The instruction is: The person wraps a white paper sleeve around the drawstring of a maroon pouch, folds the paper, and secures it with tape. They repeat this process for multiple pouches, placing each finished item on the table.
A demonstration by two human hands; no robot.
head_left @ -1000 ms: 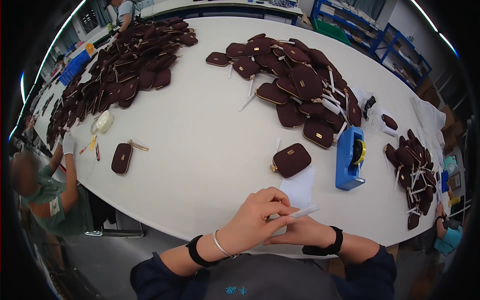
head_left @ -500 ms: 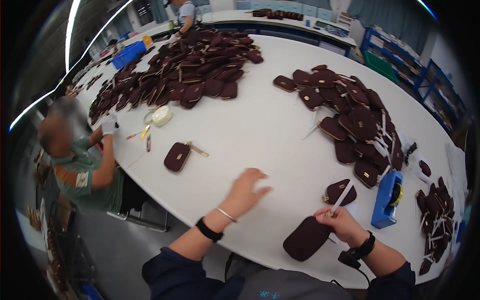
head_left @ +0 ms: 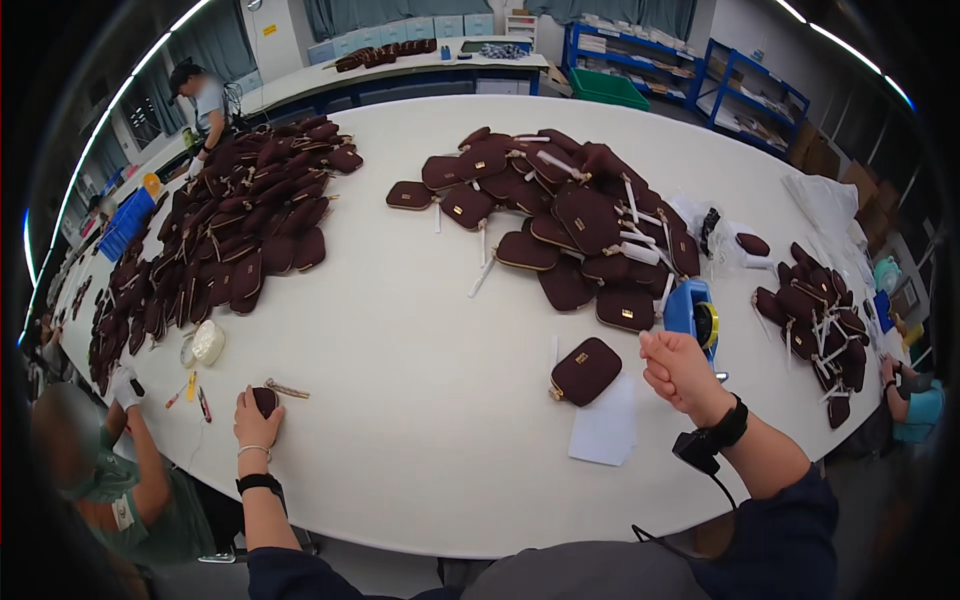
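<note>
On the left of the white table my left hand [head_left: 256, 425] is closed over a small dark maroon pouch [head_left: 265, 401]; a strap with a metal clasp sticks out beyond it. My right hand [head_left: 680, 375] is raised with curled fingers beside the blue tape dispenser [head_left: 690, 305], and I see nothing in it. Left of that hand, a maroon zip pouch [head_left: 587, 372] with a gold-coloured emblem lies partly on white paper sheets [head_left: 603, 430]. A white strip shows at its upper left. The dispenser's lower part is hidden behind my right hand.
Heaps of maroon pouches lie at the far left [head_left: 240, 210], middle [head_left: 590, 215] and right [head_left: 825, 320]. A tape roll [head_left: 208, 342] and a small cutter [head_left: 204, 404] lie near a gloved co-worker [head_left: 150, 470]. Another person [head_left: 210, 110] stands behind the left heap.
My left hand has moved left onto the lone pouch. My right hand has let go of the pouch it held and moved up toward the dispenser. The view has turned right.
</note>
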